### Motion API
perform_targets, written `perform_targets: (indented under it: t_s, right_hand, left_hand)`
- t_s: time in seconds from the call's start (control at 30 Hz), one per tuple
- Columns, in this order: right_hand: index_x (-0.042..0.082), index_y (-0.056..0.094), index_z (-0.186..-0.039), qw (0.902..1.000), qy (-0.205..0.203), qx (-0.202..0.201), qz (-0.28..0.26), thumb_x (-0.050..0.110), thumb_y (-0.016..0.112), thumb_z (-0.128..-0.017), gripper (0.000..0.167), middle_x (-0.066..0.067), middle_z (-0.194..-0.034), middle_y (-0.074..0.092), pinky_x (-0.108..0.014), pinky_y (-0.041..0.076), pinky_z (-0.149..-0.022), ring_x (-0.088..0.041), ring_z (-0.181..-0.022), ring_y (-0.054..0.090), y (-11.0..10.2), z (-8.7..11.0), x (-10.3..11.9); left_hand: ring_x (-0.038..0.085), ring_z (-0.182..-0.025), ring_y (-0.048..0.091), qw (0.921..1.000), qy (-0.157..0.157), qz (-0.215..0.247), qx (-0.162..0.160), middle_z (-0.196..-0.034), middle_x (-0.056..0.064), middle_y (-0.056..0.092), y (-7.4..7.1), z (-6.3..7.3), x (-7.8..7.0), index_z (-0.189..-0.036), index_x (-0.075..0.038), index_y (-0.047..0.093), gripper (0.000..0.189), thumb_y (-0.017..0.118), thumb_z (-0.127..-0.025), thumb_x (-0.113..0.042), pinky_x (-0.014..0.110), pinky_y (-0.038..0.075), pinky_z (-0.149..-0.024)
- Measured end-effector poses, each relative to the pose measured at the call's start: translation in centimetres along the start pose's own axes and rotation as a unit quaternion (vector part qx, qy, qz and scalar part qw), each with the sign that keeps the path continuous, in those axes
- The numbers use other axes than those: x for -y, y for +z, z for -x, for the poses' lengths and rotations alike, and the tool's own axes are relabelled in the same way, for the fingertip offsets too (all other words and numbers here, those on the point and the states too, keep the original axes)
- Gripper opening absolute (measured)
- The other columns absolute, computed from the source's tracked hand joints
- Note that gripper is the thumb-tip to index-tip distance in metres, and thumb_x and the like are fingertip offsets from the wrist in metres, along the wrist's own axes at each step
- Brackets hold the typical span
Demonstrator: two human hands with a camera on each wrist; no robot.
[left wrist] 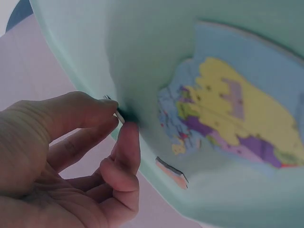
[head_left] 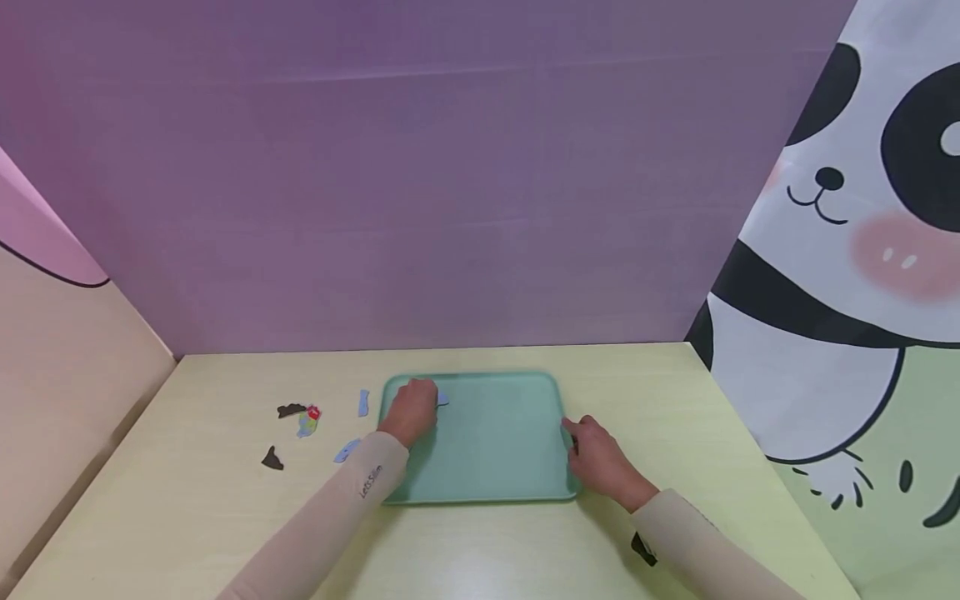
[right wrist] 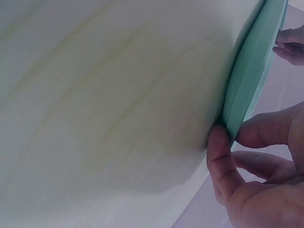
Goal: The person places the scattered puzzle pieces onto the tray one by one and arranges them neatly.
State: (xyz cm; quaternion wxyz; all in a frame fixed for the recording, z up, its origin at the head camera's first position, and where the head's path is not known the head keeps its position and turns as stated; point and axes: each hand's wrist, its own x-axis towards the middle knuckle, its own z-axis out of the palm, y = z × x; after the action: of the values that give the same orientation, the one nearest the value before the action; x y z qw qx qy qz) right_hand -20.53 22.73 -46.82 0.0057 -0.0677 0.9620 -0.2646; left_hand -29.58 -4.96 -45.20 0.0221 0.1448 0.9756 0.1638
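Observation:
A shallow mint-green tray (head_left: 498,437) lies on the wooden table. My left hand (head_left: 412,412) reaches over its left part. In the left wrist view, thumb and fingers pinch a small thin flat piece (left wrist: 119,116), seen nearly edge-on, close to the tray surface. Beside that hand in the tray lies a flat map puzzle piece (left wrist: 237,99), blue with yellow, purple and pink areas. A smaller piece (left wrist: 172,173) sits near the tray wall. At the tray's right edge my right hand (head_left: 600,458) grips the rim, thumb on one side and fingers on the other.
Left of the tray, loose pieces lie on the table: a dark piece (head_left: 273,459), another dark piece (head_left: 291,410) by a multicoloured one (head_left: 309,422), and light blue pieces (head_left: 363,403). A purple wall (head_left: 435,208) rises behind the table; a panda-printed wall (head_left: 817,383) stands at right.

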Motion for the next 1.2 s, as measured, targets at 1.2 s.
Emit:
perform_targets:
  t_s: [1.2]
  right_hand:
    - [-0.017, 0.046, -0.128, 1.0, -0.004, 0.004, -0.001, -0.008, 0.051, -0.084, 0.045, -0.011, -0.082, 0.044, -0.028, 0.037, -0.055, -0.017, -0.064, 0.039, -0.3, 0.0, -0.4]
  left_hand:
    - [0.024, -0.077, 0.058, 0.9963, -0.009, 0.066, -0.053, -0.089, 0.012, 0.065, -4.4, 4.1, 6.3, -0.1, 0.0, 0.068, 0.02, 0.067, -0.081, -0.005, 0.039, 0.049, -0.069]
